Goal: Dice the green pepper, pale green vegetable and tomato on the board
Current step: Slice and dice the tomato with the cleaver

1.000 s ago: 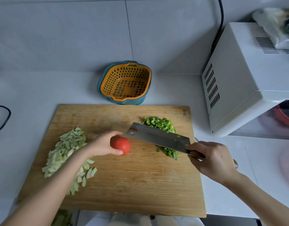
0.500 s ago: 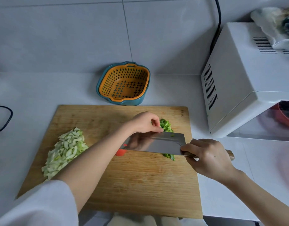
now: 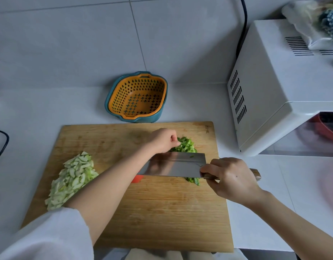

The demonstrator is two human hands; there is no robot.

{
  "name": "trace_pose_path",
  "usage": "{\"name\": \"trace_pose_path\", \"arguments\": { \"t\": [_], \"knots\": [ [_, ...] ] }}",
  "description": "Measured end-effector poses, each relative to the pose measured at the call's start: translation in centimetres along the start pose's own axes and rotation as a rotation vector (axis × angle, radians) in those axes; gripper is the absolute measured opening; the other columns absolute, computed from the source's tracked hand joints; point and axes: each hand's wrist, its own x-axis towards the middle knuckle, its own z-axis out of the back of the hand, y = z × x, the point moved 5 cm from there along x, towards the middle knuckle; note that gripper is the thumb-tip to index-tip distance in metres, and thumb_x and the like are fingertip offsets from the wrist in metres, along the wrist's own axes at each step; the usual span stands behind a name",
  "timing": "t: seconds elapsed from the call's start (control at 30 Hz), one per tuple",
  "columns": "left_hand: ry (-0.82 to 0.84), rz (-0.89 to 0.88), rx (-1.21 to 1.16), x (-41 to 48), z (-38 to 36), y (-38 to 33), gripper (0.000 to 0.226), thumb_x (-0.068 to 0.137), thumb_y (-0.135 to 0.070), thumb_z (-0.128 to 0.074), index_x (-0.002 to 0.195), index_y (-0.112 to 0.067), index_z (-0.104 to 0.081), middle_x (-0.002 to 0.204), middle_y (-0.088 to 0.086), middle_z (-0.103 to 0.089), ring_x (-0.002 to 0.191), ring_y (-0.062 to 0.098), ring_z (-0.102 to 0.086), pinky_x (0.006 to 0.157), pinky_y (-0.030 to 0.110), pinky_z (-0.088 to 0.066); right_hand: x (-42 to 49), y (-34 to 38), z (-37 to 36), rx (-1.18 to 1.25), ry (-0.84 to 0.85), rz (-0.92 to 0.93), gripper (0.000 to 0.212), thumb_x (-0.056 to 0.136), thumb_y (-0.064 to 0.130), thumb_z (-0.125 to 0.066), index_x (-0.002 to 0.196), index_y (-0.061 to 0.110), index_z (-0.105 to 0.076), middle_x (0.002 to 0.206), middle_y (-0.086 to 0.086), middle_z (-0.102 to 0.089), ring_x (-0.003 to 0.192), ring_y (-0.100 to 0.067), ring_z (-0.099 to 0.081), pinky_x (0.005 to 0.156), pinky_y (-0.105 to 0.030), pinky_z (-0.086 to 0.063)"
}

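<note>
On the wooden board [image 3: 161,212] my right hand [image 3: 231,179] grips the handle of a cleaver [image 3: 173,164], whose blade stands on edge across the board's middle. Just behind the blade, my left hand [image 3: 164,139] has its fingers curled against the pile of diced green pepper [image 3: 187,145]; the blade hides what lies under them. Only a red sliver of the tomato [image 3: 137,178] shows at the blade's lower left corner. A heap of cut pale green vegetable [image 3: 73,177] lies on the board's left side.
An orange colander in a teal bowl [image 3: 137,98] sits on the white counter behind the board. A white microwave [image 3: 274,87] stands at the right, close to the board's far corner. A black cable [image 3: 0,145] loops at the left edge.
My left hand let go of the tomato and reached back right to the diced pepper. The cleaver swung down onto its edge in front of that hand, hiding most of the tomato.
</note>
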Motion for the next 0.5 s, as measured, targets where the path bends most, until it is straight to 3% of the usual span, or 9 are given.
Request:
{"name": "trace_pose_path", "arguments": {
  "t": [0.07, 0.13, 0.2, 0.33, 0.5],
  "knots": [
    [0.013, -0.044, -0.098, -0.2, -0.2, -0.7, 0.023, 0.084, -0.049, -0.061, 0.075, -0.028, -0.055, 0.086, -0.009, -0.063, 0.085, 0.016, -0.06, 0.079, 0.037, -0.05, 0.2, 0.0, -0.1, 0.006, 0.003, -0.001, 0.018, 0.061, 0.01, -0.063, 0.074, 0.023, -0.065, 0.055, 0.007, -0.055, 0.043, -0.019, -0.048, 0.04, -0.023, -0.04],
    [0.129, -0.104, -0.17, -1.0, -0.8, -2.1, 0.032, 0.075, -0.059, -0.064, 0.079, -0.028, -0.055, 0.088, -0.01, -0.061, 0.084, 0.012, -0.058, 0.077, 0.034, -0.049, 0.4, 0.1, -0.2, 0.007, 0.014, -0.001, 0.018, 0.06, 0.011, -0.064, 0.073, 0.022, -0.065, 0.055, 0.006, -0.054, 0.043, -0.02, -0.048, 0.04, -0.023, -0.041],
    [0.187, -0.131, -0.133, -1.8, -1.2, -3.0, 0.04, 0.071, -0.06, -0.067, 0.086, -0.025, -0.055, 0.089, -0.008, -0.06, 0.081, 0.012, -0.055, 0.072, 0.031, -0.046, 0.6, 0.2, -0.4, 0.004, 0.021, 0.01, 0.017, 0.061, 0.011, -0.063, 0.074, 0.022, -0.066, 0.055, 0.006, -0.054, 0.044, -0.02, -0.049, 0.04, -0.023, -0.041],
    [-0.025, -0.094, 0.135, -1.3, -0.1, -1.2, 0.019, 0.087, -0.036, -0.062, 0.095, -0.021, -0.054, 0.093, -0.005, -0.06, 0.087, 0.017, -0.057, 0.073, 0.032, -0.046, 0.4, 0.3, -0.7, 0.035, 0.034, 0.001, 0.016, 0.064, 0.014, -0.064, 0.078, 0.022, -0.066, 0.058, 0.007, -0.058, 0.047, -0.018, -0.053, 0.042, -0.024, -0.043],
    [-0.179, 0.066, -0.234, -2.0, 4.5, 3.8, 0.006, 0.093, -0.018, -0.054, 0.098, -0.016, -0.058, 0.101, -0.004, -0.059, 0.093, 0.011, -0.054, 0.082, 0.026, -0.045, 0.2, 0.6, 0.0, 0.126, 0.007, -0.055, 0.015, 0.066, 0.021, -0.069, 0.081, 0.022, -0.068, 0.063, 0.012, -0.064, 0.049, -0.011, -0.057, 0.046, -0.018, -0.043]
  ]
}}
